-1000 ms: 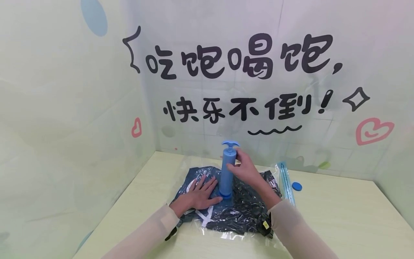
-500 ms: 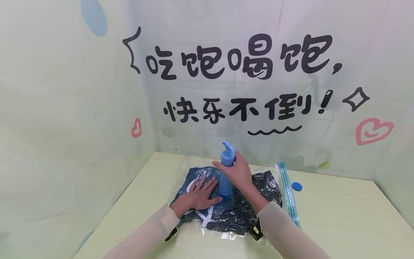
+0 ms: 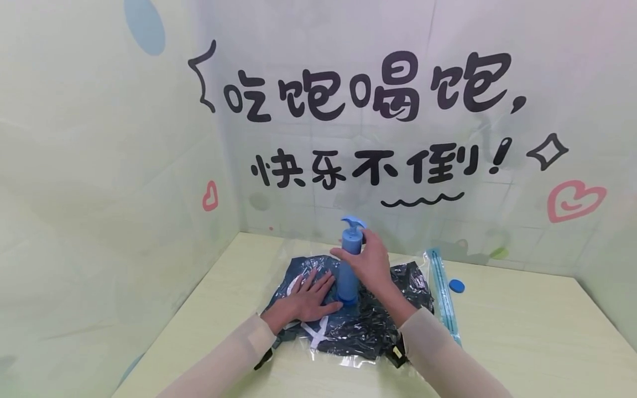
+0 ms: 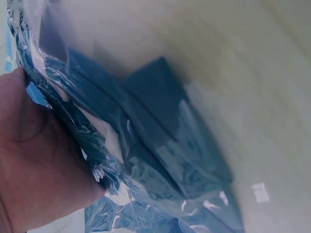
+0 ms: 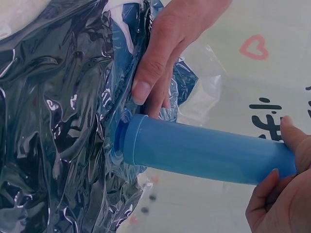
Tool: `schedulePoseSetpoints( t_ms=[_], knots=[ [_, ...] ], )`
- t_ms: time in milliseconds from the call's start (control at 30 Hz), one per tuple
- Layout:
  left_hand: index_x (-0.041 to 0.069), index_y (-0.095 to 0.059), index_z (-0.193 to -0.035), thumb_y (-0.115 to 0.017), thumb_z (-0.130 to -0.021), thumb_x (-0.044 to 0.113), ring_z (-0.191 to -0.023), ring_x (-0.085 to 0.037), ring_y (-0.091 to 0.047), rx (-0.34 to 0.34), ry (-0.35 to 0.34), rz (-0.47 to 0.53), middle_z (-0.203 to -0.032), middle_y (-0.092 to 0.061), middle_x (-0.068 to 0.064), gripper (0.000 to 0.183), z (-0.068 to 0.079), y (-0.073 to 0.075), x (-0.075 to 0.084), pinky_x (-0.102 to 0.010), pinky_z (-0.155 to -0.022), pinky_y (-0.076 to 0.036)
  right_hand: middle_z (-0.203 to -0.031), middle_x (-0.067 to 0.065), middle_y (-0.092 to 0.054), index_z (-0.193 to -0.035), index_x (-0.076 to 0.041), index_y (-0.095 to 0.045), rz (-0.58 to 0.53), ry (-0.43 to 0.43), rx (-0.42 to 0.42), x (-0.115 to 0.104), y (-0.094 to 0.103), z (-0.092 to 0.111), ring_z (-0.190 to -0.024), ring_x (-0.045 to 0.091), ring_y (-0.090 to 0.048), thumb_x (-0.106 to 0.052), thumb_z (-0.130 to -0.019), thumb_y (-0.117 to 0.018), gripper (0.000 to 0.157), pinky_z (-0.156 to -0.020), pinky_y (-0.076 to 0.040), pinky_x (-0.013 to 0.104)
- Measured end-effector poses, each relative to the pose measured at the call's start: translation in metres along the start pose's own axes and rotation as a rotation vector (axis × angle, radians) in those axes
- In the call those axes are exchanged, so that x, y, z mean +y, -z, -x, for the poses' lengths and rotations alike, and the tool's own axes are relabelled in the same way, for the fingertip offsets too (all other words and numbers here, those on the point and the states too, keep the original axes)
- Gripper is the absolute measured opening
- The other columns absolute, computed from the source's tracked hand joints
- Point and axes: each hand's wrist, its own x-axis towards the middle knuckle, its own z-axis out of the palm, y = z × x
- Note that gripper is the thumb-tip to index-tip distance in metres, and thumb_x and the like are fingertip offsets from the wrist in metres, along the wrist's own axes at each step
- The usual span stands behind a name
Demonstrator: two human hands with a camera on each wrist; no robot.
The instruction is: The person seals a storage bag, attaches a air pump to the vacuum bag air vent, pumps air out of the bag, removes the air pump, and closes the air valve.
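Note:
A blue hand pump (image 3: 349, 271) stands upright on a clear vacuum storage bag (image 3: 368, 331) with dark clothing inside. My right hand (image 3: 370, 262) grips the upper barrel, thumb on the left side, just under the curved handle (image 3: 352, 222). The right wrist view shows the pump's wide lower end (image 5: 135, 141) against the bag, with that hand's fingers (image 5: 265, 194) at the other end. My left hand (image 3: 306, 304) lies on the bag with fingers spread, its thumb by the pump's base. In the left wrist view, the palm (image 4: 43, 165) rests against the crinkled plastic.
A round blue cap (image 3: 457, 286) lies on the pale table (image 3: 527, 331), right of the bag's turquoise zip strip (image 3: 443, 287). A printed wall (image 3: 318, 132) with black lettering closes off the back, and another wall (image 3: 99, 193) stands at the left.
The pump's handle turned aside half a second ago and is now turned mostly back. My right hand shifted left round the upper barrel, then slightly right. My left hand has stayed put.

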Motion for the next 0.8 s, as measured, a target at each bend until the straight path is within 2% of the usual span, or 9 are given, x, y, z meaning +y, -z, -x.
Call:
schedulePoseSetpoints(
  t_ms=[133, 267, 500, 633, 800],
  knots=[
    [0.015, -0.018, -0.165, -0.032, -0.101, 0.071, -0.153, -0.028, 0.006, -0.009, 0.002, 0.011, -0.17, -0.01, -0.001, 0.086, 0.002, 0.002, 0.001, -0.055, -0.118, 0.0, -0.118, 0.016, -0.063, -0.132, 0.0, -0.054, -0.119, -0.025, -0.026, 0.003, 0.005, -0.001, -0.106, 0.032, -0.061, -0.034, -0.079, -0.09, 0.073, -0.087, -0.05, 0.051],
    [0.015, -0.017, -0.165, -0.034, -0.102, 0.068, -0.153, -0.028, 0.007, -0.012, 0.001, 0.005, -0.17, -0.009, -0.001, 0.084, 0.002, 0.003, 0.001, -0.055, -0.118, 0.001, -0.121, 0.018, -0.062, -0.129, 0.003, -0.053, -0.252, -0.017, -0.052, 0.008, 0.009, -0.005, -0.111, 0.033, -0.06, -0.022, -0.079, -0.091, 0.067, -0.091, -0.05, 0.05],
    [0.016, -0.017, -0.165, -0.032, -0.099, 0.074, -0.153, -0.027, 0.01, 0.014, -0.015, 0.024, -0.17, -0.008, -0.001, 0.089, -0.005, -0.006, -0.006, -0.055, -0.118, 0.004, -0.13, 0.021, -0.061, -0.135, 0.006, -0.052, -0.359, -0.006, -0.119, 0.009, 0.014, -0.008, -0.122, 0.035, -0.058, -0.014, -0.086, -0.085, 0.063, -0.1, -0.046, 0.054],
    [0.016, -0.017, -0.165, -0.034, -0.099, 0.073, -0.153, -0.028, 0.01, 0.025, -0.022, 0.035, -0.17, -0.009, 0.0, 0.089, -0.008, -0.01, -0.008, -0.055, -0.118, 0.004, -0.131, 0.016, -0.062, -0.136, 0.001, -0.057, -0.359, 0.016, -0.185, 0.01, 0.017, -0.01, -0.125, 0.033, -0.055, -0.014, -0.091, -0.08, 0.053, -0.102, -0.043, 0.055],
    [0.016, -0.017, -0.165, -0.033, -0.099, 0.073, -0.153, -0.027, 0.009, 0.025, -0.015, 0.028, -0.17, -0.009, -0.001, 0.089, -0.007, -0.01, -0.008, -0.055, -0.118, 0.004, -0.132, 0.012, -0.061, -0.137, -0.006, -0.061, -0.317, 0.032, -0.311, 0.012, 0.024, -0.015, -0.124, 0.031, -0.055, -0.016, -0.097, -0.073, 0.043, -0.097, -0.048, 0.052]
  ],
)
